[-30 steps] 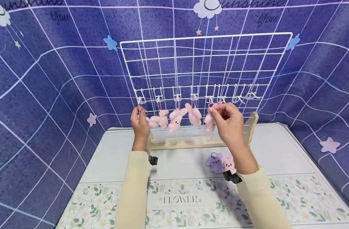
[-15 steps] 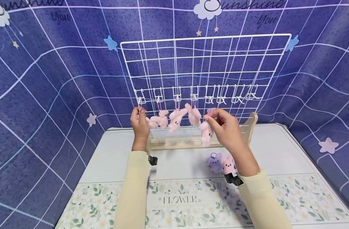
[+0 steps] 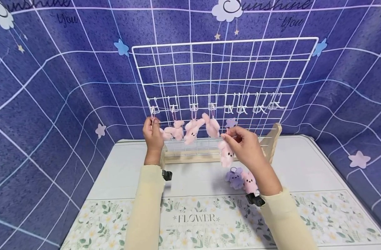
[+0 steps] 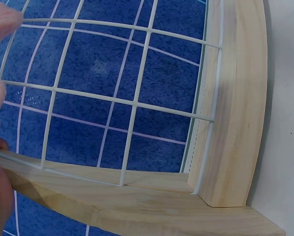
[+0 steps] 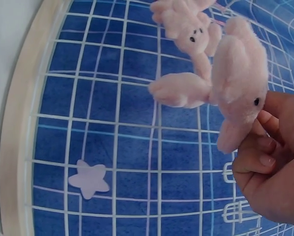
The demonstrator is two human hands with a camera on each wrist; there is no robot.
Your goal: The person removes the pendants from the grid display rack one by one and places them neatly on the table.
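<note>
In the head view my right hand (image 3: 248, 146) pinches the cord of a pink plush charm (image 3: 226, 153), which dangles below the fingertips in front of the rack's lower part. The same plush (image 5: 240, 78) shows beside the right hand (image 5: 275, 162) in the right wrist view. Four hooks on the left of the white wire grid (image 3: 221, 82) carry pink plush charms, among them one with a visible face (image 3: 191, 131). At the leftmost charm (image 3: 166, 134), my left hand (image 3: 153, 139) has its fingers curled round the cord and the plush's edge.
Several white hooks (image 3: 259, 108) without charms line the grid's right side. A wooden base (image 3: 193, 159) supports the grid. On the table lie a purple plush (image 3: 235, 178) and a pink plush (image 3: 249, 182), below my right forearm. A patterned curtain (image 3: 52, 86) surrounds the table.
My right hand has moved down and slightly left from the hooks, and the pink charm has come away with it, hanging lower. My left hand has stayed where it was.
</note>
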